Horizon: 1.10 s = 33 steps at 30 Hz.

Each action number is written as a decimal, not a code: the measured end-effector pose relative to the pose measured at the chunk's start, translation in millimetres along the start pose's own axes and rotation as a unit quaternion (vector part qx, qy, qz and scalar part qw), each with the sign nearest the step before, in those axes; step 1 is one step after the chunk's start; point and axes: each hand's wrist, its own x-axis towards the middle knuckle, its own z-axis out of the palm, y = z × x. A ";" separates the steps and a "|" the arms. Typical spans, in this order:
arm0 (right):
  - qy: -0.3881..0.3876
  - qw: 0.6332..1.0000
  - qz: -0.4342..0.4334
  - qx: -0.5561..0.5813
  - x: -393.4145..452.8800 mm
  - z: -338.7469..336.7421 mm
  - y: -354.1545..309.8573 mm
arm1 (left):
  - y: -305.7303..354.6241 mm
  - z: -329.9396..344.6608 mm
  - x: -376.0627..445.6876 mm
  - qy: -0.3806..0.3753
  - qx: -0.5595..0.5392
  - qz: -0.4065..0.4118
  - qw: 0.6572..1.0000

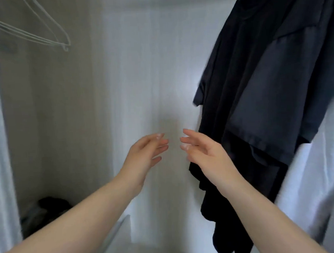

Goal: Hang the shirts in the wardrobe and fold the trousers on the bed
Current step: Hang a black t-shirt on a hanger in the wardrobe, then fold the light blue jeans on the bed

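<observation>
So the wardrobe (pixel 136 60) is being faced, and dark shirts (pixel 256 88) are hanging at its right side, one partly over another. Neither bed nor trousers are being shown. White hangers (pixel 49 30) are hanging bare at upper left, well apart from the shirts. Nothing is being held: the left hand (pixel 144 156) and right hand (pixel 205 153) are being kept near each other, fingers loosely spread. Probably a bare hanger is best being grabbed by its hook next, before another shirt is being fetched.
</observation>
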 end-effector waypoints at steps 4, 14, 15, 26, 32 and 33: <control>-0.060 0.997 0.022 0.053 -43.0 35.4 15.8 | -17.1 -39.7 -64.9 0.064 0.047 -0.032 0.996; -0.242 0.953 0.095 0.157 -175.2 92.5 21.1 | -34.4 -77.7 -281.6 0.266 0.086 -0.117 0.953; -0.268 0.944 0.101 0.166 -191.3 98.4 20.1 | -35.3 -78.3 -307.6 0.287 0.092 -0.124 0.945; -0.558 0.795 0.131 0.199 -381.8 190.1 -40.5 | -5.6 -66.9 -608.3 0.578 0.124 -0.162 0.790; -0.654 0.715 0.115 0.221 -484.7 236.6 -116.9 | 23.8 -36.6 -754.0 0.703 0.108 -0.149 0.687; -0.670 0.700 0.111 0.222 -504.7 243.0 -130.6 | 29.2 -29.7 -777.8 0.723 0.100 -0.148 0.668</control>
